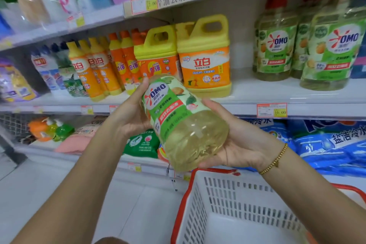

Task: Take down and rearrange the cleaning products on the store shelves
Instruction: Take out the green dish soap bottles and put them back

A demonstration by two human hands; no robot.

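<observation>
While I hold the OMO bottle (pixel 184 122) in the air, clear of the middle shelf (pixel 267 93), I judge the take-down step done and the placing step open. My left hand (pixel 130 117) grips the upper label end, thumb over the top. My right hand (pixel 243 140) cups the base, its fingers curled underneath. The two hands sit at opposite ends, both clamped on the bottle. It lies tilted, base toward me, neck toward the yellow jugs (pixel 204 55); I cannot see its cap. It hangs just above the far rim of the white basket (pixel 227 194). Matching OMO bottles (pixel 277 41) stand to the right, with bare shelf between them and the jugs. Next, I think, it must be turned upright and lowered into that gap or the basket, with the base well supported.
</observation>
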